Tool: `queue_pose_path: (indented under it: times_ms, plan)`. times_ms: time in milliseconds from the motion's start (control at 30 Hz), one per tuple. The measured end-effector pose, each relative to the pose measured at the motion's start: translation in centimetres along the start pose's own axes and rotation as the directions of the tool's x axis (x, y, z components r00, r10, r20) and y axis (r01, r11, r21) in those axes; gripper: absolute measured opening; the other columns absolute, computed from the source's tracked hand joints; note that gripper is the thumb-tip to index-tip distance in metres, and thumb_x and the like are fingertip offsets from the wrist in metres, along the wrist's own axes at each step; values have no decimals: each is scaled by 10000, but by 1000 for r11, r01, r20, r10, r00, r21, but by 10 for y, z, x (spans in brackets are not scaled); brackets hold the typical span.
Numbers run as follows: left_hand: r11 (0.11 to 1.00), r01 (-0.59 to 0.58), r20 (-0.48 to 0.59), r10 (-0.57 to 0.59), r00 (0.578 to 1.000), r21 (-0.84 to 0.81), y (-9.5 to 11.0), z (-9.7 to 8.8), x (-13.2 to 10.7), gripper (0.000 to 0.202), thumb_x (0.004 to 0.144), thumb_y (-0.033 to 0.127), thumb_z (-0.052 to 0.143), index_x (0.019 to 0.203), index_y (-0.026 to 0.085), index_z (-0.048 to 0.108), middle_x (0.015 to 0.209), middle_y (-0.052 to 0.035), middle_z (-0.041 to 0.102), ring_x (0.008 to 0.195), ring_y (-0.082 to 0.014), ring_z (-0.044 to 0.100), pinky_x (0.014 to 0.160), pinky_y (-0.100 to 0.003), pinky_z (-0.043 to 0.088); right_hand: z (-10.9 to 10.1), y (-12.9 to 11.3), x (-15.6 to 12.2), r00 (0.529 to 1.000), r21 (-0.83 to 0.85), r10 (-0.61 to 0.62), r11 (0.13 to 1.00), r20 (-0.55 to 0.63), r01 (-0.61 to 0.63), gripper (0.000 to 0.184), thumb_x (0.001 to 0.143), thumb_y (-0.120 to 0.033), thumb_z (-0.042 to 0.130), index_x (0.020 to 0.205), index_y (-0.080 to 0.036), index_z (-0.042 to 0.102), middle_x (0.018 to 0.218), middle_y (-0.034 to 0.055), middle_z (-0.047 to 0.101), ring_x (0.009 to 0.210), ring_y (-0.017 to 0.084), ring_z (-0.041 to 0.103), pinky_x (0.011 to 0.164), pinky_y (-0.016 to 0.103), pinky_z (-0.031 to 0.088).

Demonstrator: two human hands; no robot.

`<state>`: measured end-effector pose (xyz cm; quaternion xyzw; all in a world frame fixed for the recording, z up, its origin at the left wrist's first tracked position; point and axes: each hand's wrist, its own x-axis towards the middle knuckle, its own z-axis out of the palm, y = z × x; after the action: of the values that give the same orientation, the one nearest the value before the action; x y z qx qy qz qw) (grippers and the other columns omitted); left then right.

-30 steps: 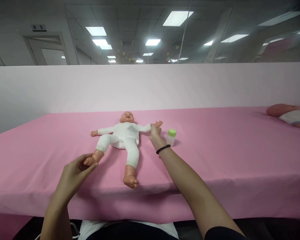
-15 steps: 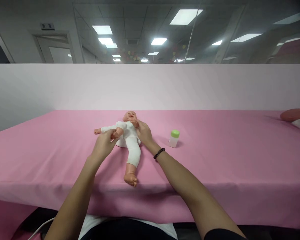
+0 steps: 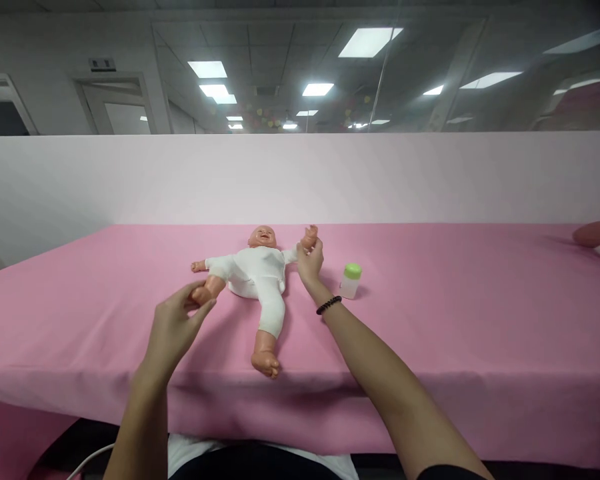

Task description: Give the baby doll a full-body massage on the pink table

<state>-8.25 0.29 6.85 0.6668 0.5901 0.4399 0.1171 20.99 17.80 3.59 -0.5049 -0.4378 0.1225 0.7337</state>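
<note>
A baby doll [image 3: 257, 270] in a white suit lies on its back, its head toward the far side and one foot near the table's front edge. My left hand [image 3: 177, 320] is closed round the doll's foot on the left, holding that leg out to the side. With my right hand [image 3: 310, 261] I grip the doll's arm on the right near its wrist, and the small doll hand shows above my fingers. The doll's other arm lies stretched out to the left, untouched.
A bottle [image 3: 351, 281] with a green cap stands just right of my right wrist. Pink cloth [image 3: 455, 300] covers the table. At the far right edge lies part of another doll-like object [image 3: 597, 233]. A white low wall [image 3: 380, 177] runs behind, with glass above.
The doll's leg in my left hand has swung from across its body out to the lower left. My right hand has drawn the doll's arm from its chest out to the right.
</note>
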Motion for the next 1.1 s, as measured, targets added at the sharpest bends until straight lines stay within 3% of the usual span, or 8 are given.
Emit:
queue_pose_path:
  times_ms: [133,267,400,533,667,900,1000,1100]
  plan:
    - [986,-124,58,118,991,114,25,38,55,296,844,317,633,1102,196,713,955,-60,750,868,-232,686,739,-312,486,8,-10,-21,825,-91,-428,867,369,490,427,915,-226,538,1340,-203,579,1331,120,654,1210,267,600,1075,449,450]
    - [971,-188,153,166,974,145,31,68,75,208,846,219,586,994,143,709,892,-91,736,811,-229,661,690,-312,448,11,-7,-33,610,-114,-479,720,631,684,392,895,-122,483,1246,-180,649,1232,143,697,1141,300,619,1044,485,460]
    - [987,-137,107,128,986,86,26,42,47,262,868,336,617,1068,191,703,875,-45,736,799,-212,673,682,-295,452,8,-9,-26,773,-85,-432,847,465,525,423,902,-163,515,1315,-208,592,1284,103,678,1176,260,610,1039,435,474]
    - [999,22,112,-26,993,33,7,1,-4,387,834,496,663,1119,235,678,905,-16,744,852,-222,708,723,-296,492,-3,-2,-1,996,-154,-32,987,81,44,470,902,-259,564,1363,-187,509,1325,118,650,1146,241,644,993,389,509]
    - [992,106,225,-120,967,72,-16,0,-46,446,815,478,663,1178,224,612,1042,-57,744,953,-260,715,801,-336,524,-23,22,21,971,-302,227,923,-76,-239,611,859,-211,576,1427,-79,393,1293,222,637,1133,309,655,1006,470,495]
    - [962,13,293,-96,951,271,-12,12,-63,432,843,485,600,1166,200,587,1129,-123,709,1061,-325,653,872,-414,500,-33,23,13,946,-504,324,820,19,-271,643,852,-234,610,1429,-25,416,1486,341,428,1419,387,417,1145,534,352]
    - [972,-97,609,-55,791,214,-13,-14,-42,436,742,392,684,1147,236,644,1187,-84,700,1101,-295,641,926,-382,497,-28,-9,11,938,-622,343,747,59,-234,706,884,-291,618,1461,38,381,1618,376,105,1542,441,83,1197,600,163]
    - [971,-119,786,-91,611,205,-26,-36,10,441,721,318,641,1158,280,688,1168,-45,716,1056,-254,664,893,-343,517,-37,-62,-1,899,-680,377,721,223,-133,584,899,-392,643,1325,0,561,1547,351,340,1477,459,275,1165,602,215]
